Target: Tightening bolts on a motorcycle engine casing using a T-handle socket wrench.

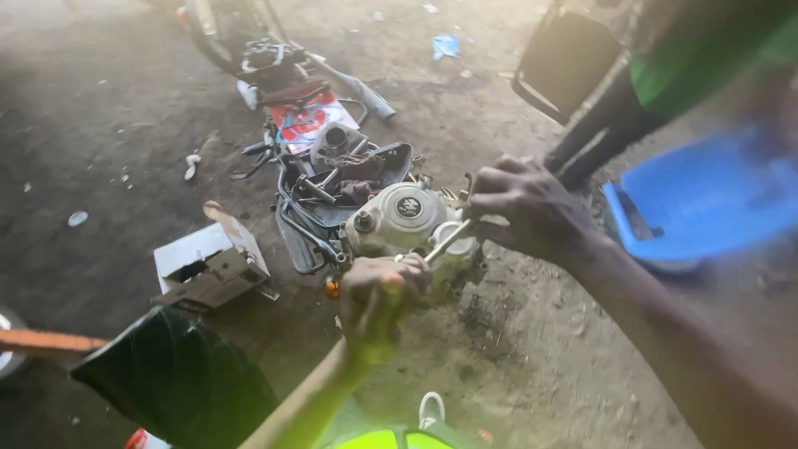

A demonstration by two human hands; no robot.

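Head view, dirt floor, strong glare from lower right. A grey motorcycle engine (399, 220) sits on the ground amid loose parts, with a round side cover facing up. Both hands work at its near right corner. The right hand (528, 208) is curled shut around the upper end of a slim metal tool (445, 243), which slants down and left toward the engine's light-coloured fitting. The left hand (378, 295) is also closed, gripping the lower end of the same tool or a part just beside it; glare blurs the fingers, so I cannot tell exactly which. Judged step: loosening or tightening a fastener on the engine case, tool already seated, force being applied with two hands. The next move would call for steady turning pressure while the engine stays put, since it rests free on the dirt and could shift. The engine lies directly ahead of and touching-close to both hands, slightly left of the right hand. Nearby: an open cardboard box (212, 266) to the left, a blue plastic basin (706, 199) well to the right, a black tray of parts (349, 179) just behind the engine.
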